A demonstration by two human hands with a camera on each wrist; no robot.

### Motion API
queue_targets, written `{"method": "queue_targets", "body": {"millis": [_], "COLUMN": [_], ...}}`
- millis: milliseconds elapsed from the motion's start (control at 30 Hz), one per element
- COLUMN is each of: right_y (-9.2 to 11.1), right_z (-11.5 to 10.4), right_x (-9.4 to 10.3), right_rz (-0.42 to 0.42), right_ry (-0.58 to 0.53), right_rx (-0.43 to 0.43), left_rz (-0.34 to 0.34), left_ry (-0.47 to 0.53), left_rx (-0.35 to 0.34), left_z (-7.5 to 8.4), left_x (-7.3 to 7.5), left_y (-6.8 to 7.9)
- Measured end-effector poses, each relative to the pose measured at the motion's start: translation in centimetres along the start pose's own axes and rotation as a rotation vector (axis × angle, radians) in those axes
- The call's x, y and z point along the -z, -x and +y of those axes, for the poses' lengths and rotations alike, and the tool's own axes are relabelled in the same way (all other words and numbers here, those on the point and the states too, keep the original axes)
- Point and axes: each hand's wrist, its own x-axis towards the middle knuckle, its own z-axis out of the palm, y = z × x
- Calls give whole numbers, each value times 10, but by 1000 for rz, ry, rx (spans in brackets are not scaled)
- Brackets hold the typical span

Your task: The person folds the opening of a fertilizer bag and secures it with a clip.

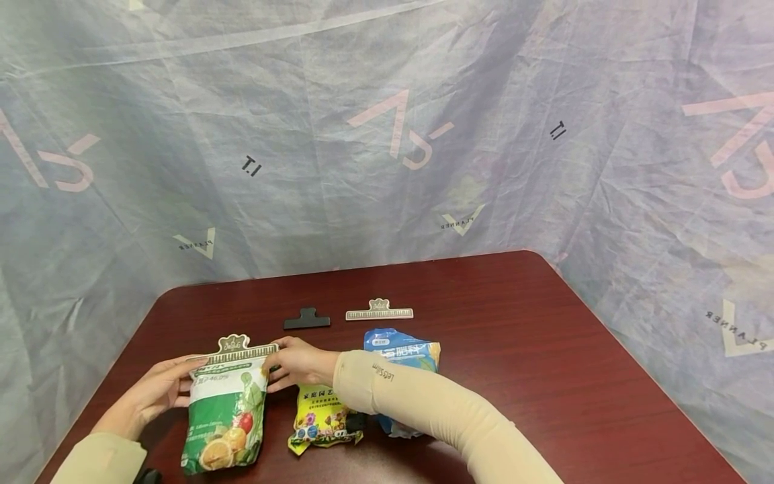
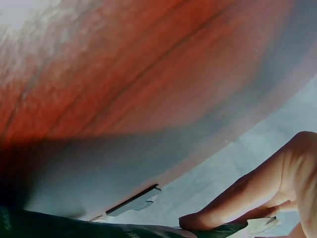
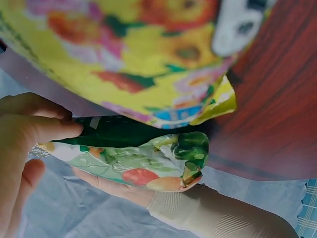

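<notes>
A green and white bag printed with fruit and vegetables is held between both hands at the left of the table. A pale bag clip with a ridged bar sits across its top edge. My left hand grips the bag's upper left side, thumb in front and fingers behind. At the upper right corner, my right hand pinches the bag by the end of the clip. In the right wrist view, the right hand has its fingers on the dark green back of the bag.
Right of the green bag lies a yellow flower-printed bag, partly under the right forearm. A blue bag is beyond it, also partly covered by the sleeve. Behind them lie a black clip and another pale clip on the red-brown table.
</notes>
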Motion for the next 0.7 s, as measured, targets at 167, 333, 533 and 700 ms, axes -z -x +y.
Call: {"method": "queue_targets", "body": {"millis": [167, 333, 533, 700], "right_y": [-2, -3, -4, -5], "right_z": [2, 5, 6, 9], "right_x": [0, 0, -1, -2], "right_rz": [-9, -11, -3, 11], "right_ry": [2, -4, -2, -4], "right_rx": [-23, -50, -58, -64], "left_rz": [-1, 18, 55, 73], "left_ry": [4, -4, -7, 2], "left_rx": [24, 54, 84, 108], "left_z": [-3, -4, -4, -5], "left_x": [2, 3, 1, 0], "left_y": [-2, -3, -4, -5]}}
